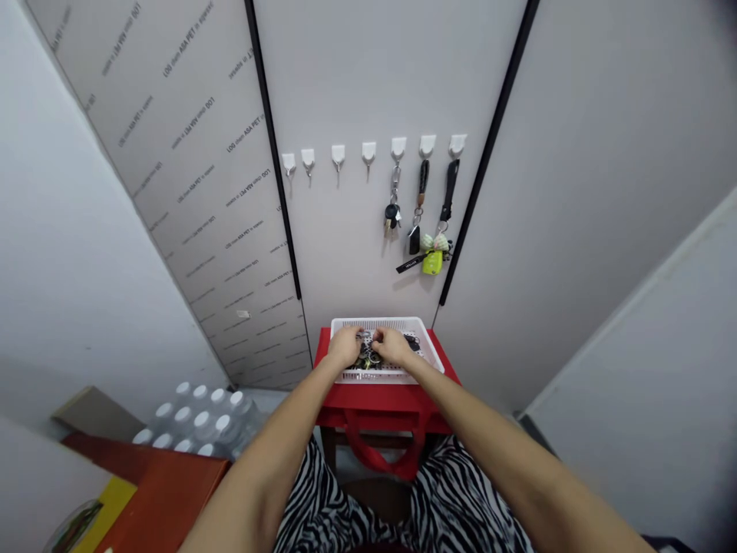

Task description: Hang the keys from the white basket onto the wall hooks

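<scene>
Both of my hands are inside a white plastic basket (pixel 377 377), over a small pile of keys (pixel 368 358) and key rings. My left hand (pixel 345 346) is at the left of the pile, its fingers curled round some of the keys. Facing it from the right, my right hand (pixel 392 347) has its thumb and fingers pinched together at the keys. Individual keys are too small to tell apart, and the fingers partly cover them. A black item (pixel 412 342) lies in the basket beyond my right hand.
The basket stands on a red cloth-covered stool (pixel 374 397). On the wall are several white hooks (pixel 368 150); three carry hanging things: a key bunch (pixel 392 216), a black braided strap (pixel 424 183) and a black strap (pixel 451 188). Capped bottles (pixel 201 421) stand lower left beside an orange-brown surface (pixel 166 491).
</scene>
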Demonstrator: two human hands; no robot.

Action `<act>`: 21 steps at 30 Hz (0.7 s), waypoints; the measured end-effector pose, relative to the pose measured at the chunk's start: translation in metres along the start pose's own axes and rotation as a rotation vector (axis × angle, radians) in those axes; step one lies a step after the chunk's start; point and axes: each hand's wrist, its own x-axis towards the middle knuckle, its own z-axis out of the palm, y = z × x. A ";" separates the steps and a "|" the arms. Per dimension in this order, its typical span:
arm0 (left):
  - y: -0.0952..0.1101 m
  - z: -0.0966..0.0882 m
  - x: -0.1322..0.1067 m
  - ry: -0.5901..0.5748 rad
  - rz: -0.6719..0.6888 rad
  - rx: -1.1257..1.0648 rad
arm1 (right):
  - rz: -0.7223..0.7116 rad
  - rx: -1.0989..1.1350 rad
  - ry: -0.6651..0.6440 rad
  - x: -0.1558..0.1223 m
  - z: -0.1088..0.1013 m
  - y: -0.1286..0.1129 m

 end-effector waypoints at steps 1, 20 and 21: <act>0.000 0.000 0.000 0.026 -0.013 0.023 | 0.005 -0.004 0.005 0.001 0.000 0.000; 0.015 -0.008 0.025 0.094 -0.123 -0.295 | -0.056 0.201 0.169 0.014 -0.008 -0.017; 0.018 -0.011 0.027 0.124 -0.118 -0.394 | -0.068 0.224 0.188 0.017 -0.012 -0.022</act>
